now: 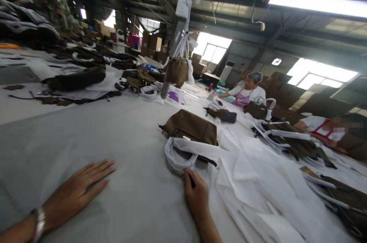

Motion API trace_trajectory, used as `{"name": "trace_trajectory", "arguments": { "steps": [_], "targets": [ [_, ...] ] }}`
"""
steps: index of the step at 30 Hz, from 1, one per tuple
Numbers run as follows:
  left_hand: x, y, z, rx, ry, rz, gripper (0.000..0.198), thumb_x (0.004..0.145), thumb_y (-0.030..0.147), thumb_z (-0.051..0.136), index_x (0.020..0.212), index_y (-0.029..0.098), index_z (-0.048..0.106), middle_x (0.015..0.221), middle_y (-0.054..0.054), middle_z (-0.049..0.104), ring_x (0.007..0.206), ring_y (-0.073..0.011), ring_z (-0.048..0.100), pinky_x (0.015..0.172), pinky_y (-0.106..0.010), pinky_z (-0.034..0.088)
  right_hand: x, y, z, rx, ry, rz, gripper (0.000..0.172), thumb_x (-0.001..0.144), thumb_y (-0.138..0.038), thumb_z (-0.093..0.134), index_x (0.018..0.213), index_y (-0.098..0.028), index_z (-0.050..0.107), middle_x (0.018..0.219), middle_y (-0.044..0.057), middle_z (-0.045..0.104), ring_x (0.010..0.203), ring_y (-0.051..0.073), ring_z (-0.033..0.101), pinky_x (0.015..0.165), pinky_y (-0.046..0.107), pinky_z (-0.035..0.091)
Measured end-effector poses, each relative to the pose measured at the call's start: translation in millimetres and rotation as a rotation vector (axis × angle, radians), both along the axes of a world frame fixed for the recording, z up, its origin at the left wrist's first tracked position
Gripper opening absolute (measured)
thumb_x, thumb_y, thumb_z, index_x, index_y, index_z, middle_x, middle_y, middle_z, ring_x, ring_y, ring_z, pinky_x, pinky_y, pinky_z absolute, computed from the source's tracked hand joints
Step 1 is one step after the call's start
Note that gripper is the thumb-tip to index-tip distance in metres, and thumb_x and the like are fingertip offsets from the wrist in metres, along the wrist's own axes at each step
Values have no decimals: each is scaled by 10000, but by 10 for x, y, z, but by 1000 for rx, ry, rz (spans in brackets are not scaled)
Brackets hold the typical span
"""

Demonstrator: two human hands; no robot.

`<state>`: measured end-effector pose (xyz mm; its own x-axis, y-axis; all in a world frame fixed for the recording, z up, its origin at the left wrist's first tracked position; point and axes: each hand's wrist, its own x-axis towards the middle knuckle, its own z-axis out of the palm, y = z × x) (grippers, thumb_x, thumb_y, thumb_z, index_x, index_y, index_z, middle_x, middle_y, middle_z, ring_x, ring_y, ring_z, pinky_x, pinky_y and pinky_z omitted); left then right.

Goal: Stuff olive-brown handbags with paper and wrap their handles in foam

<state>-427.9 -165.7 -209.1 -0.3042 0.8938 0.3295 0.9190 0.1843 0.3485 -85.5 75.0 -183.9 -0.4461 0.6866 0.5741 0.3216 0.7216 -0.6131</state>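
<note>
A brown handbag (190, 126) lies on its side on the pale table (86, 132), a little right of the middle. Its handle (173, 159), wrapped in white paper, loops toward me. The fingers of my right hand (197, 191) are closed on the near end of that loop. My left hand (83, 183) lies flat at the lower left, fingers stretched out, holding nothing. A metal bracelet (41, 223) circles the left wrist. A strip of white wrapping (200, 147) runs from the handle across the bag's near side.
White wrapping sheets (255, 174) cover the table's right side. More bags (298, 140) lie beyond them, where two co-workers (248, 92) sit. A post (179, 33) stands mid-table with a bag (177, 70) against it. Dark bags and straps (77, 78) are heaped at the left.
</note>
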Motion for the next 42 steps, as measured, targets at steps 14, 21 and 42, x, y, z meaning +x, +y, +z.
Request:
{"name": "trace_trajectory", "arguments": {
  "steps": [14, 21, 42],
  "targets": [
    [358, 82, 413, -35, -76, -25, 394, 1035, 414, 462, 1240, 171, 695, 1346, -123, 684, 1299, -252, 601, 1165, -486, 403, 73, 22, -57, -102, -21, 28, 386, 940, -411, 511, 1049, -145, 768, 969, 138, 788, 905, 270, 740, 877, 379, 555],
    [336, 95, 380, 2, -90, -54, 323, 1022, 399, 575, 1208, 156, 679, 1308, -117, 677, 1266, -270, 607, 1126, -542, 426, 38, 14, -37, -99, -46, -4, 428, 916, -452, 508, 1040, -142, 775, 907, 139, 791, 882, 282, 738, 867, 372, 547],
    [283, 92, 372, 42, 81, -36, 375, 1010, 392, 453, 1195, 230, 736, 1289, -59, 732, 1201, -248, 686, 1077, -410, 540, 38, 41, -78, -22, -17, 18, 280, 977, -331, 530, 1023, -180, 762, 969, 88, 797, 843, 225, 767, 767, 289, 586]
  ]
}}
